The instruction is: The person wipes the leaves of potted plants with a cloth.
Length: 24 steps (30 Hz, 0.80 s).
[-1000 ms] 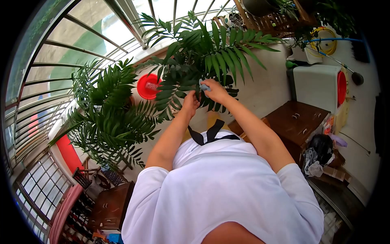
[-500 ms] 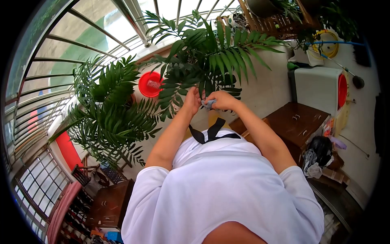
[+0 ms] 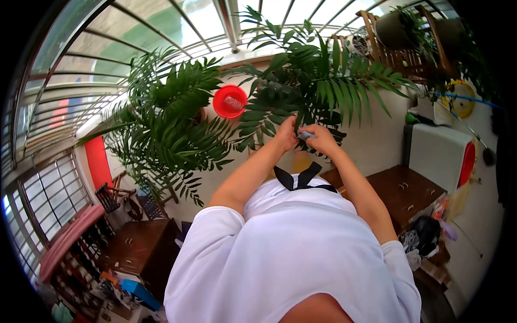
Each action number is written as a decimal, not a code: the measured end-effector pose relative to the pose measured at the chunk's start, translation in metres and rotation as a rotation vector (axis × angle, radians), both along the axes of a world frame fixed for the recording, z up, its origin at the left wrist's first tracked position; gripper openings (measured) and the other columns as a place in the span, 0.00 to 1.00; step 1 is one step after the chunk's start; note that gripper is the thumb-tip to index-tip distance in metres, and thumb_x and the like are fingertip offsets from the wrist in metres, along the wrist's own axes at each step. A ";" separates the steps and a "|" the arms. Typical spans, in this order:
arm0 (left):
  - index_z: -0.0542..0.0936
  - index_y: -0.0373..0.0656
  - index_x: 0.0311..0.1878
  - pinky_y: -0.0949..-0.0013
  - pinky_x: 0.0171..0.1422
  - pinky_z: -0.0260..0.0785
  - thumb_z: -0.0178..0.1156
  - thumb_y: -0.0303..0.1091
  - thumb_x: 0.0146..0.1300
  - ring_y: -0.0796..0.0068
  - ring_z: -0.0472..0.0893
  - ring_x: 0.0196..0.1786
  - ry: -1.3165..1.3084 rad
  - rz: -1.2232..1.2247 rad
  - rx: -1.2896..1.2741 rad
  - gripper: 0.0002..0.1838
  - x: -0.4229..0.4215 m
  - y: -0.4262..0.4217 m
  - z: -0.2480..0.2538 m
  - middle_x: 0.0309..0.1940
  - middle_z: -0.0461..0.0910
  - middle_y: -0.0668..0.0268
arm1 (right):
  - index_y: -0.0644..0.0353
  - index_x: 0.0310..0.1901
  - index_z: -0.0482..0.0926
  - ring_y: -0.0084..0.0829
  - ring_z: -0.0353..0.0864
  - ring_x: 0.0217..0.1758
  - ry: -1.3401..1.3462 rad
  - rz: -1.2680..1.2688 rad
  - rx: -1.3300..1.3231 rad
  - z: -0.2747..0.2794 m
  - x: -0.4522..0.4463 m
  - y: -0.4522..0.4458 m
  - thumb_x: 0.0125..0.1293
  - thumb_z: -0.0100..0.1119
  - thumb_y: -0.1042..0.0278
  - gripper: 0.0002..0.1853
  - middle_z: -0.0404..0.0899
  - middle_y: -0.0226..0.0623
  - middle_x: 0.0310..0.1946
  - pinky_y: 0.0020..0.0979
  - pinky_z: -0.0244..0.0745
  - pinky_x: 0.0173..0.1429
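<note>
My right hand (image 3: 322, 141) is closed on a small blue-grey cloth (image 3: 306, 135), which sticks out on its left side. Close beside it, my left hand (image 3: 287, 134) has its fingers pointing up and curled at the lower leaves of a potted palm (image 3: 318, 86). It seems to pinch a leaf, though the fingertips are partly hidden. Both hands are in front of my waist, below the palm's fronds. A red basin (image 3: 230, 101) with a pale object in it stands left of this palm.
Another leafy palm (image 3: 177, 129) spreads at the left by the barred window (image 3: 97, 70). On the right are a dark brown cabinet (image 3: 401, 188), a grey-white box-shaped thing (image 3: 439, 153) and a black plastic bag (image 3: 428, 237). A second brown cabinet (image 3: 137, 242) stands lower left.
The view has shifted, so the palms, basin and cabinets sit in different places in the picture. My hands stay together at the leaves, and the cloth is still in my right hand.
</note>
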<state>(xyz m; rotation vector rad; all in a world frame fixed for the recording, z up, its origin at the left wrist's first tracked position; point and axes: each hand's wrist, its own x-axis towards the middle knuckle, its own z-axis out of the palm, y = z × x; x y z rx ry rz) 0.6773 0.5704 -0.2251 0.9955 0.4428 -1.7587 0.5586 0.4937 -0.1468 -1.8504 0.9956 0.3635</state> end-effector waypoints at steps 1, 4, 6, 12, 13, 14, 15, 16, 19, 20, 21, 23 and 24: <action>0.72 0.53 0.50 0.62 0.50 0.64 0.46 0.52 0.63 0.69 0.74 0.47 -0.009 0.023 0.006 0.19 0.000 0.001 0.002 0.45 0.75 0.70 | 0.57 0.46 0.80 0.38 0.77 0.48 -0.009 0.023 0.006 0.001 -0.001 0.001 0.44 0.52 0.77 0.23 0.76 0.42 0.48 0.29 0.70 0.53; 0.72 0.53 0.48 0.59 0.55 0.59 0.44 0.52 0.64 0.72 0.74 0.46 -0.005 0.016 0.026 0.18 0.000 0.004 0.004 0.43 0.75 0.70 | 0.55 0.45 0.81 0.38 0.76 0.50 -0.220 -0.044 -0.055 0.015 0.005 0.001 0.45 0.54 0.75 0.21 0.78 0.39 0.47 0.30 0.69 0.55; 0.74 0.55 0.43 0.65 0.52 0.57 0.46 0.53 0.63 0.76 0.72 0.39 0.003 0.027 -0.005 0.15 -0.002 0.006 0.000 0.38 0.77 0.71 | 0.58 0.47 0.79 0.36 0.75 0.53 -0.259 -0.111 -0.132 0.016 0.011 -0.003 0.45 0.51 0.78 0.23 0.77 0.39 0.49 0.28 0.67 0.57; 0.75 0.55 0.41 0.71 0.45 0.59 0.52 0.51 0.61 0.81 0.70 0.35 -0.061 0.027 0.066 0.13 0.008 0.011 0.003 0.31 0.74 0.76 | 0.57 0.49 0.79 0.39 0.79 0.46 -0.020 0.017 -0.092 0.005 0.023 -0.009 0.47 0.54 0.71 0.23 0.78 0.41 0.46 0.31 0.71 0.50; 0.75 0.55 0.41 0.71 0.45 0.59 0.52 0.51 0.61 0.81 0.70 0.35 -0.062 0.047 0.067 0.13 0.012 0.015 0.007 0.31 0.74 0.76 | 0.57 0.49 0.79 0.39 0.79 0.46 -0.023 0.037 -0.091 0.013 0.030 -0.007 0.47 0.54 0.71 0.23 0.78 0.41 0.46 0.31 0.71 0.50; 0.75 0.54 0.43 0.71 0.46 0.59 0.52 0.51 0.61 0.80 0.70 0.36 -0.141 0.012 0.074 0.14 0.015 0.019 0.012 0.32 0.74 0.75 | 0.57 0.48 0.80 0.39 0.79 0.45 0.017 0.069 0.026 0.020 0.038 -0.004 0.46 0.55 0.71 0.22 0.78 0.41 0.45 0.31 0.71 0.49; 0.75 0.52 0.44 0.70 0.46 0.59 0.52 0.50 0.61 0.80 0.70 0.37 -0.220 -0.022 0.084 0.15 0.020 0.024 0.020 0.32 0.74 0.74 | 0.57 0.47 0.80 0.38 0.79 0.44 0.059 0.102 0.142 0.028 0.046 0.000 0.45 0.55 0.71 0.22 0.79 0.40 0.43 0.31 0.72 0.49; 0.74 0.49 0.49 0.69 0.48 0.60 0.52 0.50 0.61 0.77 0.70 0.39 -0.236 0.004 -0.024 0.19 0.026 0.032 0.026 0.35 0.74 0.72 | 0.57 0.45 0.81 0.37 0.79 0.45 0.061 0.095 0.143 0.034 0.054 0.004 0.45 0.55 0.71 0.21 0.79 0.40 0.43 0.30 0.71 0.49; 0.73 0.48 0.50 0.70 0.50 0.60 0.52 0.49 0.62 0.78 0.72 0.45 -0.434 -0.085 -0.244 0.19 0.049 0.065 0.032 0.42 0.76 0.70 | 0.56 0.44 0.81 0.38 0.79 0.46 -0.014 0.240 -0.044 0.061 0.083 0.015 0.46 0.54 0.71 0.20 0.78 0.39 0.43 0.30 0.71 0.49; 0.73 0.48 0.50 0.70 0.50 0.60 0.52 0.49 0.62 0.78 0.72 0.45 -0.438 -0.069 -0.242 0.19 0.056 0.078 0.036 0.42 0.76 0.70 | 0.54 0.44 0.81 0.40 0.78 0.46 -0.047 0.310 -0.076 0.072 0.096 0.019 0.47 0.53 0.71 0.19 0.78 0.39 0.43 0.31 0.71 0.50; 0.74 0.48 0.51 0.71 0.50 0.61 0.52 0.49 0.63 0.78 0.73 0.46 -0.363 -0.007 -0.167 0.19 0.063 0.093 0.051 0.43 0.77 0.70 | 0.54 0.44 0.81 0.40 0.78 0.46 -0.048 0.325 -0.078 0.076 0.106 0.023 0.47 0.53 0.71 0.19 0.78 0.39 0.43 0.31 0.71 0.50; 0.74 0.49 0.51 0.72 0.50 0.62 0.51 0.47 0.64 0.79 0.75 0.47 -0.270 0.090 -0.105 0.17 0.077 0.130 0.066 0.45 0.78 0.70 | 0.53 0.44 0.81 0.41 0.77 0.46 -0.285 0.438 -0.163 0.082 0.128 0.031 0.46 0.52 0.72 0.20 0.77 0.39 0.43 0.32 0.71 0.50; 0.74 0.50 0.51 0.73 0.50 0.63 0.51 0.46 0.64 0.78 0.76 0.47 -0.253 0.125 -0.115 0.16 0.082 0.151 0.070 0.46 0.79 0.70 | 0.53 0.45 0.80 0.41 0.77 0.46 -0.306 0.462 -0.136 0.092 0.142 0.038 0.46 0.52 0.73 0.20 0.77 0.39 0.44 0.32 0.72 0.50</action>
